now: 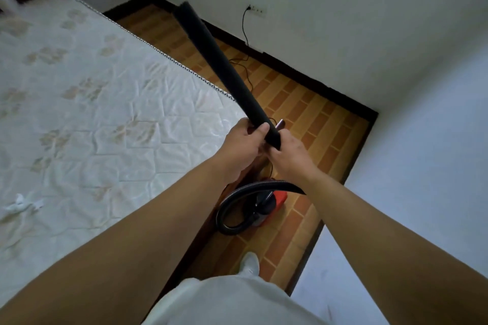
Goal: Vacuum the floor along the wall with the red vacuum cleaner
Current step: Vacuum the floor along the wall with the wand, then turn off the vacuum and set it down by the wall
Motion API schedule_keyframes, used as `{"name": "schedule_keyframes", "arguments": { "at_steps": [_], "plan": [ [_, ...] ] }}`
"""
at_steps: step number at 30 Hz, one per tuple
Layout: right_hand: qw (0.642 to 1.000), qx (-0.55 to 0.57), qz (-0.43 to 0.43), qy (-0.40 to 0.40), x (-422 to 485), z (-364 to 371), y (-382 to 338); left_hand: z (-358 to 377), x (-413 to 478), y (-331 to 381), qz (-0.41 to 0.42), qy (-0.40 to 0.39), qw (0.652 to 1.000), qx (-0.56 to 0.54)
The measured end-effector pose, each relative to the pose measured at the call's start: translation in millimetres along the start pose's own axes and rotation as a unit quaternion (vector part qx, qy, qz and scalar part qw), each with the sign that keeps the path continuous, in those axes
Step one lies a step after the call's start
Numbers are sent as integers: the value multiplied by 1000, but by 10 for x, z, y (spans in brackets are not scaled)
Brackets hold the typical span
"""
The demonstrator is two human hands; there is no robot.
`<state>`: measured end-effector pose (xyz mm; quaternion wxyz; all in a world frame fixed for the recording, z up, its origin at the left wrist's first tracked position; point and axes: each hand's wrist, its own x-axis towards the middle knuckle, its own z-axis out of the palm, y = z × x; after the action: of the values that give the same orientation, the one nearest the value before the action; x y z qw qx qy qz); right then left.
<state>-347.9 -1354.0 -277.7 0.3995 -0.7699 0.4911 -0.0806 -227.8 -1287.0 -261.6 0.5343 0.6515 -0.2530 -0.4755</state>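
A long black vacuum tube [221,68] points up and away from me, its far end raised above the floor near the far wall. My left hand [244,145] grips the tube's near end from the left. My right hand [290,153] holds the same end from the right, over a small shiny part. The red vacuum cleaner [266,203] sits on the brick-pattern floor [303,113] below my arms, with its black ribbed hose [237,200] looping up toward my right wrist.
A bed with a white quilted mattress [92,113] fills the left side. White walls with a dark baseboard [317,79] bound the narrow floor strip. A black power cord [244,29] runs from a wall socket down onto the floor. My shoe [249,262] stands behind the vacuum.
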Motion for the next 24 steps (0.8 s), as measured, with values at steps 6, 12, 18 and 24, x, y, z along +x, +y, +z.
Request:
{"name": "schedule_keyframes", "arguments": {
  "at_steps": [6, 12, 18, 24],
  "plan": [
    [999, -37, 14, -26, 217, -121, 223, 126, 243, 87, 24, 18, 999, -14],
    [997, -75, 19, -21, 594, -45, 307, 6, 532, -22, -6, -20, 996, -88],
    [994, -95, 59, -2, 889, 79, 257, -174, 842, -89, -29, -48, 991, -122],
    [985, -99, 132, 38, 1147, 161, 151, -304, 1113, -71, -29, -66, 987, -143]
  ]
}}
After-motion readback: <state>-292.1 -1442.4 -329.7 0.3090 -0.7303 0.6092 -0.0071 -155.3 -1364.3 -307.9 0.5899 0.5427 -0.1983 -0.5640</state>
